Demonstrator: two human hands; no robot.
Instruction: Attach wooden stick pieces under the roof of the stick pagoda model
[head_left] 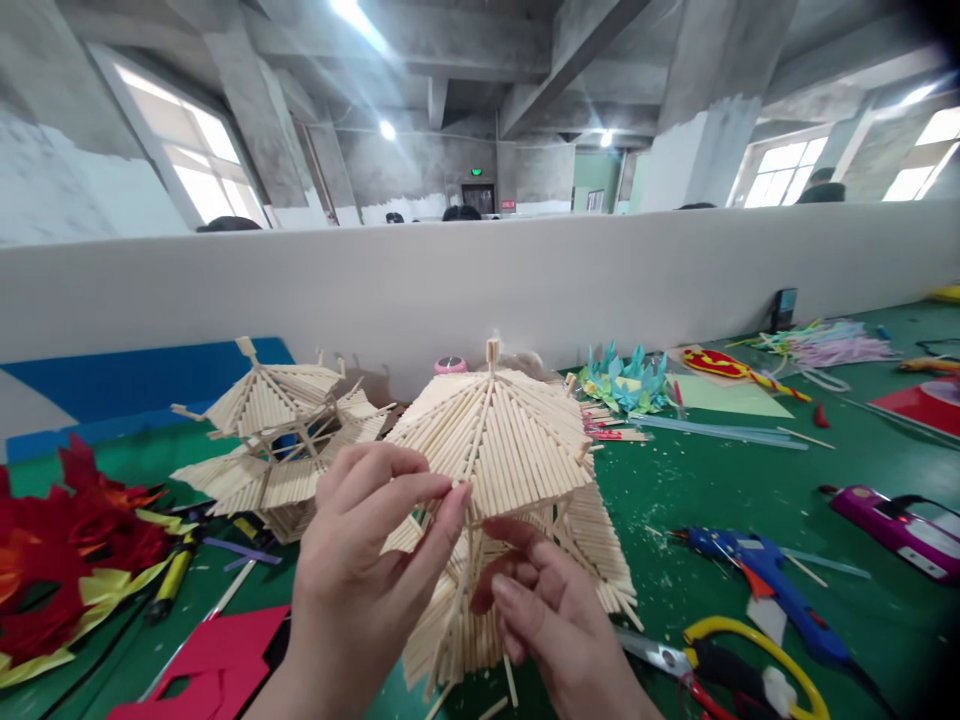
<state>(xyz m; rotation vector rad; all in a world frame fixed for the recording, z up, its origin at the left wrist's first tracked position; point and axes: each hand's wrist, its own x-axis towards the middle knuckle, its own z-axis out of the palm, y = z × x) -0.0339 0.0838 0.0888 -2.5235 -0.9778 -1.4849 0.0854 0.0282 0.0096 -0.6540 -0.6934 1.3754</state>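
Note:
A pavilion model made of thin wooden sticks (517, 440) stands in front of me, with a peaked upper roof and a wider lower roof. At the near corner of the upper roof, my left hand (367, 560) pinches thumb and forefinger together. A small pale tip shows between them, too little to name. My right hand (547, 610) is just below the upper roof's front edge, its fingers loosely bent and apart, with nothing visible in them. A second stick pavilion (270, 400) stands to the left, behind my left hand.
On the right lie scissors (667, 655), a blue glue gun (772, 575) and a purple device (896, 525). Red paper flowers (45, 560) and red card (202, 660) are on the left. A turquoise paper lotus (622, 378) sits near the white partition (420, 290).

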